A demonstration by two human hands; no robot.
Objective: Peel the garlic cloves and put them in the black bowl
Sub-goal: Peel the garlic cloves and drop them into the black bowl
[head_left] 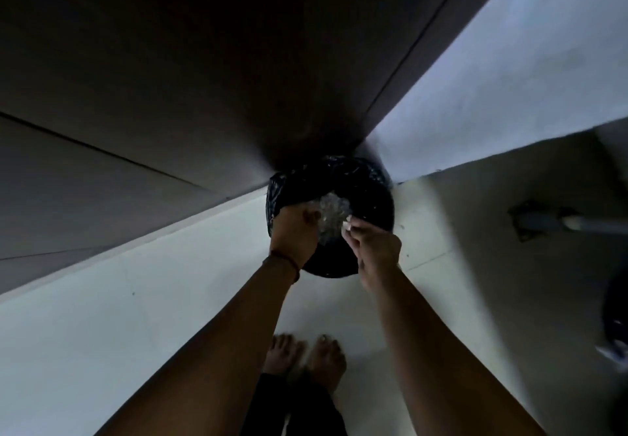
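I look straight down at a round bin lined with a black bag (370,194), standing on the floor in a corner. Both my hands hover over its opening. My left hand (294,231), with a thin band at the wrist, curls around a pale, crumpled, translucent mass (331,209). My right hand (373,248) has its fingertips pinched together at the right edge of that mass. The light is dim and the picture blurred, so I cannot tell what the mass is. No garlic clove and no black bowl is in view.
Dark cabinet fronts (136,129) rise on the left and a pale wall (509,78) on the right. My bare feet (306,357) stand on the light tiled floor (136,333). A floor drain with a grey pipe (543,221) lies to the right.
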